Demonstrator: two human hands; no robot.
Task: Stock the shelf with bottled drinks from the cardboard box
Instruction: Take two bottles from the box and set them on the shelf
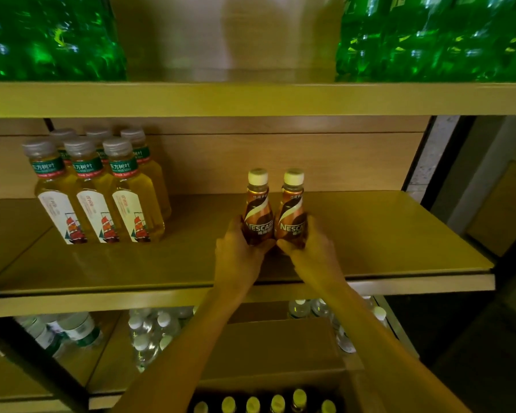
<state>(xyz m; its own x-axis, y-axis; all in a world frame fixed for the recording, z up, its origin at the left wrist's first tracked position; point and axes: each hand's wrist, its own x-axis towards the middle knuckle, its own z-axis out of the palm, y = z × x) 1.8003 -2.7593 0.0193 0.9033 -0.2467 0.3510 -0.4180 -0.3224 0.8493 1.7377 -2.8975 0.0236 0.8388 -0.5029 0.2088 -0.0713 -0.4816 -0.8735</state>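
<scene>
Two brown Nescafé bottles with cream caps stand side by side on the middle shelf (385, 234). My left hand (239, 257) is wrapped around the base of the left bottle (257, 210). My right hand (313, 251) grips the base of the right bottle (292, 210). Both bottles are upright and nearly touch each other. At the bottom of the view, the open cardboard box (268, 353) shows several more bottles with yellowish caps (277, 403) inside it.
Several yellow tea bottles (102, 198) stand in two rows at the left of the same shelf. Green shrink-wrapped bottle packs (48, 37) (435, 37) fill the top shelf. Clear water bottles (149, 335) lie on the lower shelf. The shelf's dark upright (417, 156) is at the right.
</scene>
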